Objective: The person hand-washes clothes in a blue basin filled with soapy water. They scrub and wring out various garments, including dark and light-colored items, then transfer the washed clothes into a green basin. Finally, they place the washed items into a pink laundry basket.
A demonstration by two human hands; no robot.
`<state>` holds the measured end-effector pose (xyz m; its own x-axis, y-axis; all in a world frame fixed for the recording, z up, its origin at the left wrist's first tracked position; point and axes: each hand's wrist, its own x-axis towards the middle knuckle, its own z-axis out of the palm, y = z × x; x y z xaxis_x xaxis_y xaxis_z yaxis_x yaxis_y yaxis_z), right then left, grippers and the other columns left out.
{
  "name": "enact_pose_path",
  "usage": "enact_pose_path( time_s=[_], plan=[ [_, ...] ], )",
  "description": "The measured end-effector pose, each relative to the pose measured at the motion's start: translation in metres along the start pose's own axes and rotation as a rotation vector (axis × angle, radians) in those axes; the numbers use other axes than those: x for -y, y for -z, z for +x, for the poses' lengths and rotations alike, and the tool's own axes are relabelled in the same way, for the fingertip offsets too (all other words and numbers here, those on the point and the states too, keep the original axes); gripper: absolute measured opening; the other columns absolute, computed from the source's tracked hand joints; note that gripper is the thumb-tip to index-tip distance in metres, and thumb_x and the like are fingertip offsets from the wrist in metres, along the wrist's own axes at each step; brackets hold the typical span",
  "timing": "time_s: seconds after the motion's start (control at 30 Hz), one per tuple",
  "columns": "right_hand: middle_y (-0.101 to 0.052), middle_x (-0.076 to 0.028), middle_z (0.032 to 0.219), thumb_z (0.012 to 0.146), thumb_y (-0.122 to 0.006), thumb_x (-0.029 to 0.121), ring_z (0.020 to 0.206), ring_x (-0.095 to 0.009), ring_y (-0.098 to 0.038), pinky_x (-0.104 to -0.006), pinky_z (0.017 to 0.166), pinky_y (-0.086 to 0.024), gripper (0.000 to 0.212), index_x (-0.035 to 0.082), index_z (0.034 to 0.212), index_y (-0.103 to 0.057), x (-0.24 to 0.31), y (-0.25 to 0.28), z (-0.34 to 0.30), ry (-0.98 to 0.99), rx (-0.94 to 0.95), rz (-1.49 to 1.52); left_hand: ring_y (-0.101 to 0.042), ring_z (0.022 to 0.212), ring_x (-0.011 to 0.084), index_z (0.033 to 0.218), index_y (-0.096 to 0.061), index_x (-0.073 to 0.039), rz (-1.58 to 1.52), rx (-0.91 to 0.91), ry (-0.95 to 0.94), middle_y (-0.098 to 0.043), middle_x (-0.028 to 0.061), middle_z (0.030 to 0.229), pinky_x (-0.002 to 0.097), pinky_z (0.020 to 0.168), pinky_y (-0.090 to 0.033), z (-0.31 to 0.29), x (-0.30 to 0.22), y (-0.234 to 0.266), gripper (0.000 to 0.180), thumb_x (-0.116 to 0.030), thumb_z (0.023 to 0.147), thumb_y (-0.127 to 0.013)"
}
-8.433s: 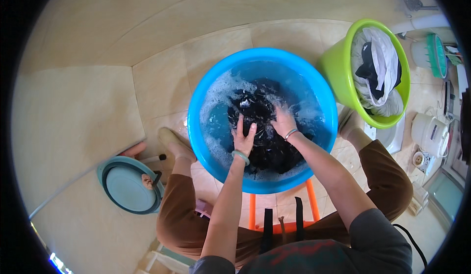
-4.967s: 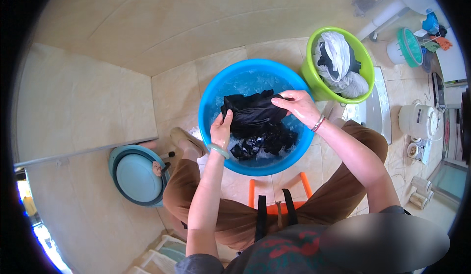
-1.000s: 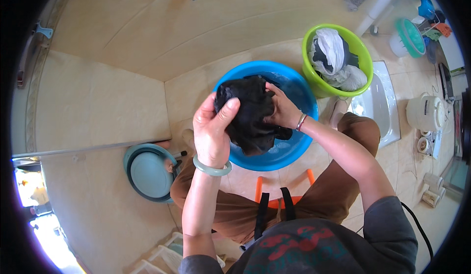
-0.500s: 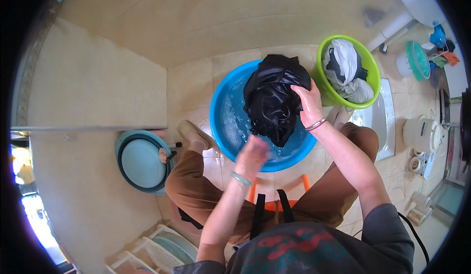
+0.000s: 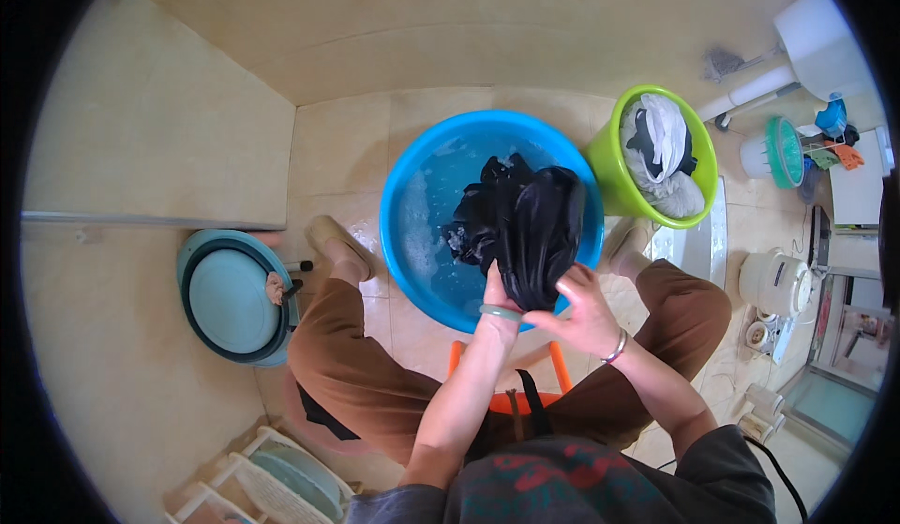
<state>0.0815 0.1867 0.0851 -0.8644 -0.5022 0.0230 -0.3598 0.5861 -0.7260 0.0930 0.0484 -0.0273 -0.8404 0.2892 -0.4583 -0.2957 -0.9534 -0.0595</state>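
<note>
A wet, shiny black garment (image 5: 539,229) is lifted over the right part of a blue basin (image 5: 387,233), bunched up, with its left part trailing into soapy water. My left hand (image 5: 497,291) grips its near end, thumb showing and the other fingers hidden by the cloth. From the right, my right hand (image 5: 585,313) holds the same near end, fingers curled against the fabric and thumb stretched toward my left wrist. Both hands are close together above the basin's near rim.
A lime green bucket (image 5: 606,163) with white, grey and dark laundry stands right of the basin. Teal basins (image 5: 234,301) sit at the left, beside my slippered foot (image 5: 339,247). Behind the bucket lies a white floor fixture (image 5: 705,243). An orange stool (image 5: 561,366) is between my legs.
The black garment has come nearer to me and hangs lower into the basin. My left hand has moved onto it, and my right hand has shifted down to its near end.
</note>
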Motion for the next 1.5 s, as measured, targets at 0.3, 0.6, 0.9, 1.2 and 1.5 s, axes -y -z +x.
enact_pose_path(
  time_s=[0.3, 0.6, 0.9, 1.2, 1.5],
  plan=[
    [-0.054, -0.011, 0.130, 0.082, -0.064, -0.001, 0.120, -0.021, -0.052, -0.0308, 0.105, -0.037, 0.062, 0.002, 0.139, -0.041, -0.055, -0.058, 0.025, -0.358, -0.202, 0.692, -0.060, 0.106, 0.0182, 0.126, -0.055, -0.001, 0.416, -0.143, -0.044, -0.064, 0.0072, 0.113, 0.0324, 0.095, -0.048, -0.019, 0.024, 0.033, 0.044, -0.035, 0.098, -0.052],
    [-0.065, -0.006, 0.108, 0.086, -0.055, 0.003, 0.102, -0.022, -0.060, -0.0304, 0.091, -0.048, 0.025, 0.002, 0.109, -0.064, -0.121, -0.072, 0.019, -0.431, -0.217, 0.710, -0.061, 0.112, 0.0210, 0.127, -0.057, -0.012, 0.008, -0.040, 0.230, -0.065, 0.0042, 0.121, 0.0431, 0.099, -0.047, -0.051, -0.011, -0.046, 0.058, -0.059, 0.093, -0.049],
    [-0.058, -0.013, 0.116, 0.081, -0.059, 0.003, 0.107, -0.030, -0.055, -0.0403, 0.101, -0.035, 0.061, 0.005, 0.140, -0.040, -0.020, -0.039, 0.030, -0.087, 0.103, 0.070, -0.067, 0.092, 0.0181, 0.115, -0.064, -0.007, 0.020, -0.201, 0.186, -0.069, 0.0066, 0.102, 0.0311, 0.083, -0.055, -0.034, 0.010, -0.010, 0.032, -0.031, 0.093, -0.061],
    [-0.058, -0.014, 0.129, 0.099, -0.051, 0.032, 0.120, -0.026, -0.055, -0.0421, 0.106, -0.038, 0.040, 0.002, 0.124, -0.057, -0.098, -0.028, -0.009, -0.649, -0.364, 1.219, -0.064, 0.084, 0.0213, 0.105, -0.064, -0.009, -0.257, 0.022, 0.223, -0.068, 0.0083, 0.095, 0.0353, 0.080, -0.054, -0.034, -0.006, -0.056, 0.028, -0.031, 0.089, -0.061],
    [-0.063, -0.011, 0.120, 0.097, -0.056, 0.032, 0.112, -0.022, -0.058, -0.0369, 0.099, -0.043, 0.038, 0.002, 0.121, -0.059, 0.012, -0.063, -0.045, -0.456, 0.252, 1.983, -0.050, 0.092, 0.0189, 0.118, -0.056, -0.011, -1.038, 0.610, 0.444, -0.051, 0.0034, 0.113, 0.0295, 0.073, -0.046, -0.044, 0.054, -0.048, 0.049, -0.038, 0.080, -0.071]
  ],
)
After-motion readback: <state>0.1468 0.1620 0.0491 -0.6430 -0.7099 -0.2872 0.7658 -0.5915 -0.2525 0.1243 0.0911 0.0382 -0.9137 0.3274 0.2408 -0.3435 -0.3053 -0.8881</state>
